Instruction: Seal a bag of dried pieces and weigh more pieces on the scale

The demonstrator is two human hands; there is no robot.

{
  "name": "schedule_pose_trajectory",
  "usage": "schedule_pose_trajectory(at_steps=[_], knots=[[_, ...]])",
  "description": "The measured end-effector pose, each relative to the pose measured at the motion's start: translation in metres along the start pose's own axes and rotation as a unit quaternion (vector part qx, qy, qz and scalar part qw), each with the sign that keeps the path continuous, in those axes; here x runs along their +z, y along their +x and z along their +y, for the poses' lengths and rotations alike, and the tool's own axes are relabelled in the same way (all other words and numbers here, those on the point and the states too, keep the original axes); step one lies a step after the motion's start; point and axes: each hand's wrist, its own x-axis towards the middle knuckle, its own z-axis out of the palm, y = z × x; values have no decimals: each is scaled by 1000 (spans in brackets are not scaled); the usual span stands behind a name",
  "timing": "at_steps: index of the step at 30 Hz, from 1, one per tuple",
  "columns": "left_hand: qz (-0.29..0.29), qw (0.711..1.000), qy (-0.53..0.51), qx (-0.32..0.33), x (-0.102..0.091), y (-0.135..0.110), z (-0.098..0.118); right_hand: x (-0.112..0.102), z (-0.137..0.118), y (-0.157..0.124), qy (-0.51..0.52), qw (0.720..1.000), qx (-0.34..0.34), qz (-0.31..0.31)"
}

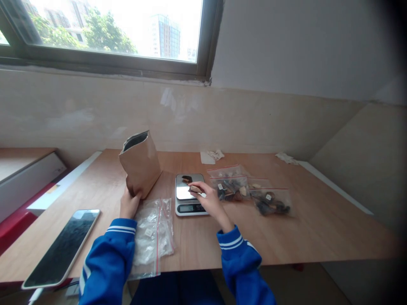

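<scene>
My left hand (129,202) grips the lower part of a brown paper bag (141,163), which stands tilted with its mouth open. Over a small digital kitchen scale (191,207), my right hand (205,197) pinches a small tan and brown dried piece (195,189); its exact kind is not clear. A dark brown dried piece (186,179) lies on the scale's shiny plate, partly mirrored there. Clear zip bags (148,237) with red seal lines lie flat beside my left forearm.
Filled zip bags (233,188) of dark dried pieces lie right of the scale, with another filled bag (273,201) farther right. A smartphone (63,248) with a charging cable rests at the left. Crumpled tissue (216,155) lies by the wall, below a window (111,31).
</scene>
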Motion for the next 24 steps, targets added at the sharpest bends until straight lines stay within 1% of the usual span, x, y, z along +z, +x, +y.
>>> schedule_pose_trajectory(at_steps=[3, 6, 9, 11, 14, 17, 19, 21, 24], knots=[[-10, 999, 23, -21, 0, -2, 5, 12, 13, -2, -38, 998, -29, -28], [-10, 999, 28, -23, -1, -3, 9, 22, 22, -1, -67, 996, -39, -53], [-10, 1000, 23, -18, -1, -3, 10, 27, 27, 2, -94, 992, -47, -69], [-13, 1000, 21, -14, -1, -2, 9, 27, 27, 3, -103, 991, -60, -66], [-14, 1000, 20, -12, 0, -1, 6, 25, 26, 4, -105, 991, -77, -28], [-13, 1000, 22, -15, 0, -1, 4, 20, 27, 5, -125, 989, -65, 52], [-13, 1000, 22, -14, 1, 0, 2, 16, 31, 5, -144, 983, -43, 106], [-14, 1000, 21, -12, 1, 0, 1, 11, 38, 4, -166, 976, -15, 141], [-18, 999, 23, -13, 1, 0, 0, 6, 47, 2, -206, 966, 35, 155]])
